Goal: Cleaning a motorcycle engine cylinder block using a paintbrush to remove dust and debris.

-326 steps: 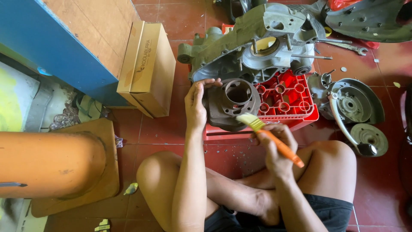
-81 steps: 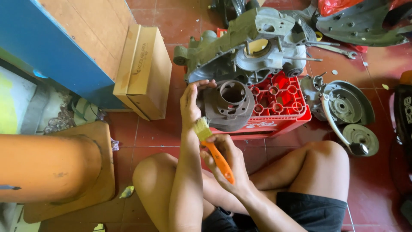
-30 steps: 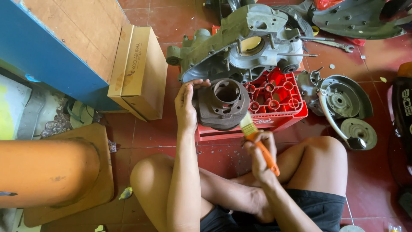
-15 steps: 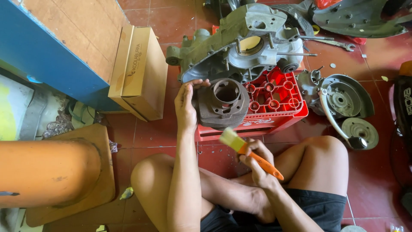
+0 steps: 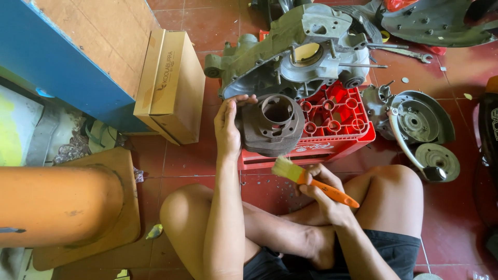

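Since half a second ago the orange-handled paintbrush with pale bristles (image 5: 311, 181) has barely shifted, its bristles hanging just short of the dark grey finned metal engine cylinder (image 5: 272, 124), at that part's 6 o'clock. The right hand (image 5: 324, 194) grips the brush handle, fingers closed round it. The left hand (image 5: 228, 124) lies flat and spread against the cylinder's 9 o'clock flank, steadying it on the red plastic bottle crate (image 5: 337, 116). By the look of it, brushing the cylinder is the step in hand; a next stroke would call for carrying the bristles up onto the fins. At the crate's 12 o'clock rests a grey cast engine casing (image 5: 290, 46). At its 9 o'clock stands a brown cardboard box (image 5: 174, 85), oblong, with dark lettering along one narrow face.
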